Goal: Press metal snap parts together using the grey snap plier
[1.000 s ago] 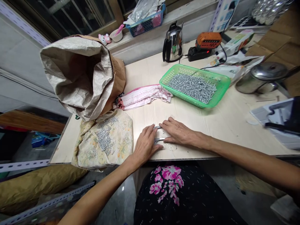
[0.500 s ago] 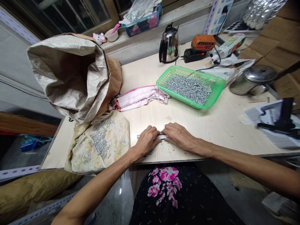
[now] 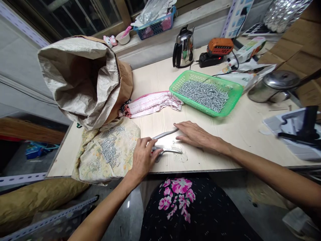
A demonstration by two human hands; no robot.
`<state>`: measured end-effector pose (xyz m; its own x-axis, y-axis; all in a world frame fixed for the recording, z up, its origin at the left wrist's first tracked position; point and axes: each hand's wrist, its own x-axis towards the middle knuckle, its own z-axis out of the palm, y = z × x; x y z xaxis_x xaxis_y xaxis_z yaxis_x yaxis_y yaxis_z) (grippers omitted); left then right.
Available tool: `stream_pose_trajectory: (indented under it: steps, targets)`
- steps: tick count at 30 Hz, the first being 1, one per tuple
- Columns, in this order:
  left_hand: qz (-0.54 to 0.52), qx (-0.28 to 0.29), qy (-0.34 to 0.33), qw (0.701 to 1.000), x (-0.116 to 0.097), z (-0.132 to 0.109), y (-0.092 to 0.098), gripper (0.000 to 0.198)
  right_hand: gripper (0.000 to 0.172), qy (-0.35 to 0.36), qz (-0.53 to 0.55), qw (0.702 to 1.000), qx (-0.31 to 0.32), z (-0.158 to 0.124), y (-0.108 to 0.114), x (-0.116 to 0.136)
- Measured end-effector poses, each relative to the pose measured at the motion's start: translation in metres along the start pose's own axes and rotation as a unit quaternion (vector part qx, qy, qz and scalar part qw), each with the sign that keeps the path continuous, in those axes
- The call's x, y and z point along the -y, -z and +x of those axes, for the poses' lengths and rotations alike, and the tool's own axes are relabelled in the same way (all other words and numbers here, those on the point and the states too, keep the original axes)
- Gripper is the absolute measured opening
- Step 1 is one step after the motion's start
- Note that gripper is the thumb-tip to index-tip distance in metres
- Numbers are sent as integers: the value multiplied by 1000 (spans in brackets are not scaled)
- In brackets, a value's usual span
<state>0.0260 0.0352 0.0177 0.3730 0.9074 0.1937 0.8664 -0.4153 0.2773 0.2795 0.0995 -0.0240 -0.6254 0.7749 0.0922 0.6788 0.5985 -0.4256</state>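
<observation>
A silver metal hand tool with two long handles, like pliers (image 3: 172, 150), lies near the table's front edge. Its handles are spread apart and point right. My left hand (image 3: 142, 154) is closed around the tool's left end, hiding its head. At the tip of the upper handle are the outstretched fingers of my right hand (image 3: 197, 134), the thumb held apart below. Small metal pins or screws (image 3: 109, 147) lie in a loose pile on a floral cloth (image 3: 127, 134) left of my left hand. Clear shreds (image 3: 184, 158) lie beside the lower handle's tip.
A green basket (image 3: 232, 100) holds many small metal pieces. A crumpled pink-and-white cloth (image 3: 155, 105) and a large open paper sack (image 3: 112, 100) stand left of it. Behind are a steel kettle (image 3: 185, 47) and an orange battery (image 3: 220, 47) on a charger; a metal pot (image 3: 276, 83) stands right.
The tool's handles, close together between both hands before, are now spread apart. My left hand has moved left, and my right hand has gone slightly up and opened its fingers.
</observation>
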Motion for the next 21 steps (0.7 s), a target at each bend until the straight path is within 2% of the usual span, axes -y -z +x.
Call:
stream_pose_trajectory:
  steps: [2, 5, 8, 11, 13, 15, 16, 18, 21]
  targets:
    - [-5, 36, -56, 998, -11, -5, -3, 35, 36, -14, -22, 999, -21, 7, -5, 0]
    - [-49, 104, -114, 987, -31, -8, -24, 47, 16, -7, -62, 998, -31, 23, -12, 2]
    - [-93, 142, -95, 981, -45, -12, -42, 55, 12, -5, -86, 995, -59, 40, -10, -2]
    - [-122, 136, -90, 979, -45, -17, -43, 48, 13, -3, -92, 993, -73, 48, -6, -7]
    - [-114, 86, -64, 988, -38, -20, -36, 39, 13, -5, -101, 993, -64, 47, -5, -7]
    - [-55, 30, 15, 998, -25, -22, -25, 27, 14, -10, -112, 992, -56, 43, -7, -6]
    - [-12, 20, 62, 998, -16, -23, -19, 22, 14, -11, -117, 992, -55, 40, -9, -5]
    - [56, 59, 123, 989, 3, -23, -7, 18, 15, -10, -118, 991, -59, 36, -12, -4]
    - [60, 177, 120, 975, 29, -16, 5, 14, 16, -12, -109, 992, -69, 34, -17, -5]
